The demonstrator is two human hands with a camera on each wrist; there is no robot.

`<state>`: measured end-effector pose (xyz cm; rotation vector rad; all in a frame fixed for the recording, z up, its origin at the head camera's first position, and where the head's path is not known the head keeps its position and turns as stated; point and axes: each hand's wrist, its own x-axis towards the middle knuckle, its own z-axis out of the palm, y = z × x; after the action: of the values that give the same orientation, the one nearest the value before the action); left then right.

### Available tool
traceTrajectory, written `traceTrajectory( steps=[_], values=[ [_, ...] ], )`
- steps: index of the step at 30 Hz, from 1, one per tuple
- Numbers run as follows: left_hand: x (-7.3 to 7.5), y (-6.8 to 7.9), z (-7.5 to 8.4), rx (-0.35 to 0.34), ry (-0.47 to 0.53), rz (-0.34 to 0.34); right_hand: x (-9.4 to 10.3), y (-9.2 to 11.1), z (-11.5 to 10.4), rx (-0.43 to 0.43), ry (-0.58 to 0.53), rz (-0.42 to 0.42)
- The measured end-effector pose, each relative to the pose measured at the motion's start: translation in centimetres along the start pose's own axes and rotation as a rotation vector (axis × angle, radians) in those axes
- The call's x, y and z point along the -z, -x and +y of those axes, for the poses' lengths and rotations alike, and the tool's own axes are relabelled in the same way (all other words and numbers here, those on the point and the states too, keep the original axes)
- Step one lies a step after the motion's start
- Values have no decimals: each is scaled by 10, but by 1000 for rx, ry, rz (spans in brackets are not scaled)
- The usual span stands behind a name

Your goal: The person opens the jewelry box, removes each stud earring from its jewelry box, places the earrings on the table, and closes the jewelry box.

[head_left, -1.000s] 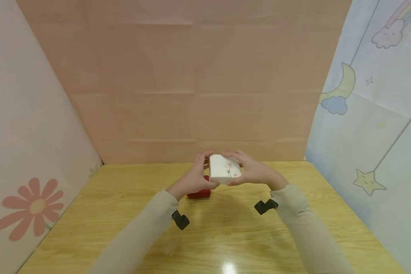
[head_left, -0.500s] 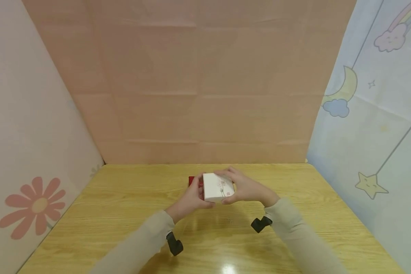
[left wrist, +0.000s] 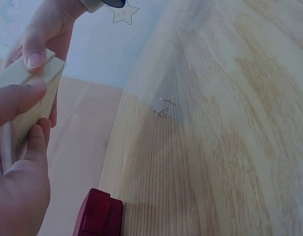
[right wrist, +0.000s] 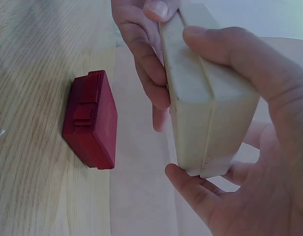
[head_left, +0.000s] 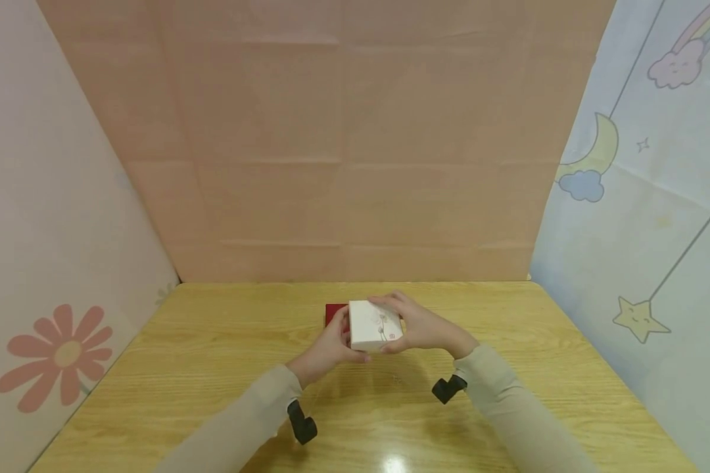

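A small white box (head_left: 374, 323) with a flower print on its top is held above the table between both hands. A seam runs round its side in the right wrist view, and I see no gap along it. My left hand (head_left: 330, 345) grips the left, lower part of the box, thumb on the near side. From the right, my right hand (head_left: 423, 326) grips the upper part, its thumb (right wrist: 225, 46) pressed on the near side. Behind the left fingers a dark red box (head_left: 335, 311) with a front clasp sits on the table, partly hidden in the head view.
Thin, shiny silvery pieces (left wrist: 163, 107) lie on the wooden table (head_left: 213, 368) in front of the hands; their kind is unclear. A tan sheet (head_left: 343, 164) hangs behind the table, with printed sheets at both sides. A black wrist camera hangs under each sleeve.
Both hands lowered the white box toward the table and slightly left during the first half second. Since then it has barely moved. Both hands keep their grip throughout.
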<state>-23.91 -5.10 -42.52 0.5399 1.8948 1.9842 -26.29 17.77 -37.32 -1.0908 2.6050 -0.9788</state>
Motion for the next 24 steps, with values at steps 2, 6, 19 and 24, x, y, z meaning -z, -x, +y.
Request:
traceTrajectory(
  steps=[2,6,19,24],
  values=[
    [1,0,0,-2,6,-8,1,0,0,3,-2,1],
    [1,0,2,-1,13,-6,2,0,-1,5,-8,6],
    [1,-2,-1,-27,8,20,3,-2,-8,12,63,-27],
    [1,-2,-2,-21,23,12,1,-6,-15,58,145,-6]
  ],
)
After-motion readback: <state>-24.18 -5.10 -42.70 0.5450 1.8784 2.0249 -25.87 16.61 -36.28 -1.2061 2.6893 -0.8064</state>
